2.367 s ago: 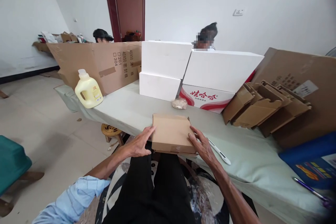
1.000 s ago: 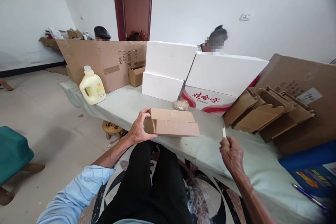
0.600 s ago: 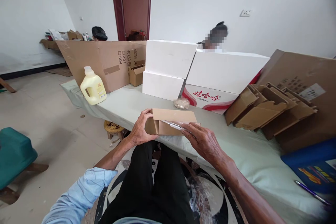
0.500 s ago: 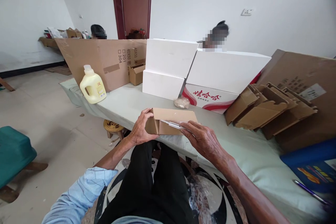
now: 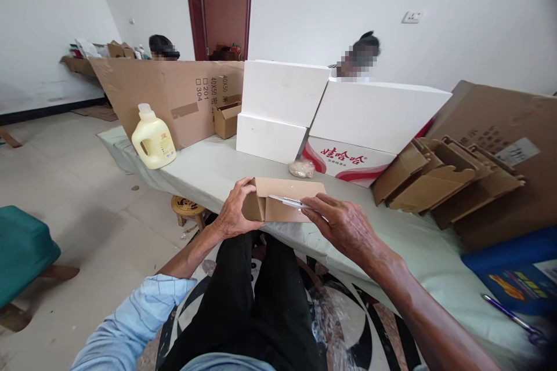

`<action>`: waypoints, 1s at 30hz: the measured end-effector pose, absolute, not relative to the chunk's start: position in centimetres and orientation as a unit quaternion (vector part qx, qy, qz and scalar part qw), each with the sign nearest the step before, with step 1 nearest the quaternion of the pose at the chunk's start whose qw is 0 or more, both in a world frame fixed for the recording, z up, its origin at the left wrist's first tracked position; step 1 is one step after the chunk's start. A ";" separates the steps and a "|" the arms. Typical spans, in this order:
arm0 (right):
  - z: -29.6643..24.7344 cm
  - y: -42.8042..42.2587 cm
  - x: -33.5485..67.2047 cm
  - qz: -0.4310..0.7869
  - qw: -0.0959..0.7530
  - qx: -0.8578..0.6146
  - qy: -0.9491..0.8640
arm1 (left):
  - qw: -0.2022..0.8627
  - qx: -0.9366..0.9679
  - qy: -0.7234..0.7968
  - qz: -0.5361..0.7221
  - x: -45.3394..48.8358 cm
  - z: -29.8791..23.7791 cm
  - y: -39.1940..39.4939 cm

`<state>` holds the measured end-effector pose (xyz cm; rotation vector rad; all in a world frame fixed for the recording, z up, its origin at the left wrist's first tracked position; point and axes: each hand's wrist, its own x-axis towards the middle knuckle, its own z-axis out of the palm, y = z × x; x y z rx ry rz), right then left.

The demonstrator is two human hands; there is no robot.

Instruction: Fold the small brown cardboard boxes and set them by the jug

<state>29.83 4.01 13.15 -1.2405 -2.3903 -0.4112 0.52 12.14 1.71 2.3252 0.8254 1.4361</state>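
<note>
A small brown cardboard box [image 5: 289, 188] lies at the near edge of the cloth-covered table, in front of my body. My left hand [image 5: 235, 208] grips its left end, thumb below and fingers over the top corner. In my right hand [image 5: 342, 217] is a slim silvery utility knife [image 5: 288, 202], pinched between thumb and fingers. Its blade points left and lies along the seam on the box's near side; how deep the tip goes I cannot tell. Just beyond the box sits a crumpled clear plastic bundle [image 5: 301, 168].
A yellow detergent bottle [image 5: 154, 139] stands at the left by a large carton [image 5: 183, 93]. White boxes [image 5: 285, 93] are stacked across the back, with people behind. Folded cardboard pieces [image 5: 435, 179], a blue package [image 5: 513, 272] and a purple pen [image 5: 507, 310] are at the right.
My right hand and the utility knife have shifted slightly to the right along the box. My left hand keeps its hold on the box's left end.
</note>
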 end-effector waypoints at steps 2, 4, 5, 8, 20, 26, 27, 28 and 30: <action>13.3 3.9 29.8 -0.153 0.209 -0.444 -0.858 | 0.142 0.806 0.288 0.496 0.6 1.7 12.2; 13.3 3.9 29.7 -0.152 0.213 -0.441 -0.858 | 0.139 0.806 0.286 0.499 0.6 1.7 12.2; 13.3 4.0 29.7 -0.151 0.216 -0.439 -0.859 | 0.138 0.806 0.285 0.500 0.6 1.7 12.2; 13.3 4.1 29.7 -0.149 0.225 -0.428 -0.862 | 0.143 0.808 0.284 0.496 0.5 1.8 12.1; 13.3 4.3 29.8 -0.204 0.243 -0.384 -0.867 | 0.136 0.808 0.285 0.498 0.6 1.9 12.3; 13.4 4.4 29.7 -0.241 0.227 -0.387 -0.861 | 0.134 0.809 0.290 0.494 0.5 1.9 12.3; 13.4 4.4 29.7 -0.246 0.226 -0.390 -0.858 | 0.135 0.808 0.289 0.495 0.6 1.9 12.3; 13.4 4.4 29.7 -0.249 0.225 -0.393 -0.856 | 0.135 0.807 0.289 0.496 0.6 1.9 12.3; 13.3 4.5 29.7 -0.253 0.223 -0.397 -0.854 | 0.136 0.807 0.289 0.497 0.6 2.0 12.2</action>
